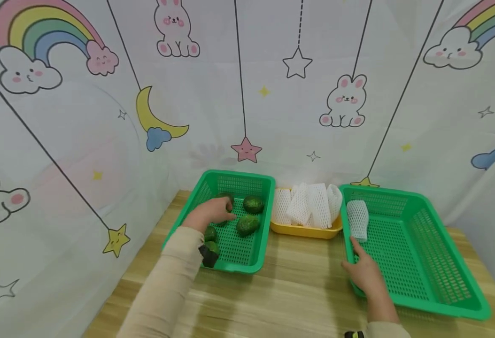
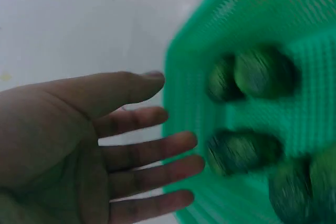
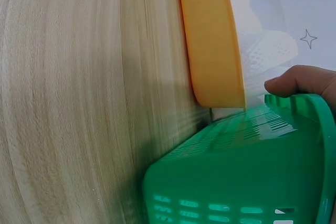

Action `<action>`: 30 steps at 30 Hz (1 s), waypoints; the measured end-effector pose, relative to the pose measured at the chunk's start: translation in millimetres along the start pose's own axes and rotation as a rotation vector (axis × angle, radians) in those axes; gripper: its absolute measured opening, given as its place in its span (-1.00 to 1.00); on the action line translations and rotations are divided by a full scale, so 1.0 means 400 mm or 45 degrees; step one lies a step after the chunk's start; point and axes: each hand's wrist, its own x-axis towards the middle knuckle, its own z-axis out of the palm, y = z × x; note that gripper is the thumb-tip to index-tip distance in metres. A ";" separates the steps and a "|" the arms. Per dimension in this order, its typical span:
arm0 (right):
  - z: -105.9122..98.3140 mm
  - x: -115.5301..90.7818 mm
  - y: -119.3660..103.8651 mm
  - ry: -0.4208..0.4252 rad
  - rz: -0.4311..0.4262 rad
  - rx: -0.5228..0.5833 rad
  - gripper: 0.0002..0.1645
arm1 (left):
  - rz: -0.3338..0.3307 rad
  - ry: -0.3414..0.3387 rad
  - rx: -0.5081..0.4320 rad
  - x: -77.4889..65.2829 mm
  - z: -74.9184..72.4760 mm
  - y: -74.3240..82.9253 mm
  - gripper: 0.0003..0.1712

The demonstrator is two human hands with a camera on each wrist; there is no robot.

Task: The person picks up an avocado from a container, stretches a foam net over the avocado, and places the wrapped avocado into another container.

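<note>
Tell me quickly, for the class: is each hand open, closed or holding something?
Left hand: open, holding nothing, over the green basket of avocados.
Right hand: at the rim of the other green basket; grip cannot be told.

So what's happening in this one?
A person's left hand reaches, empty, over the left green basket, which holds what look like avocados. The right hand is at the left rim of the right green basket, near a white foam net lying inside; its contents, if any, are hard to tell. More white nets sit in a yellow tray between the baskets.
</note>
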 end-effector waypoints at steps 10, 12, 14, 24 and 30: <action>-0.004 0.002 -0.001 0.009 0.014 -0.030 -0.08 | -0.183 -0.536 0.482 0.056 0.042 -0.162 -0.45; -0.001 0.004 -0.001 0.008 0.012 -0.024 -0.08 | -0.211 -0.560 0.548 0.067 0.042 -0.167 -0.40; 0.001 0.004 -0.003 0.011 0.011 -0.019 -0.08 | -0.223 -0.619 0.599 0.078 0.041 -0.169 -0.37; 0.003 -0.002 -0.008 0.011 0.025 -0.007 -0.08 | -0.208 -0.585 0.536 0.088 0.026 -0.183 -0.57; 0.004 0.001 -0.003 0.018 0.022 -0.013 -0.08 | -0.148 -0.479 0.375 0.080 0.001 -0.173 -0.38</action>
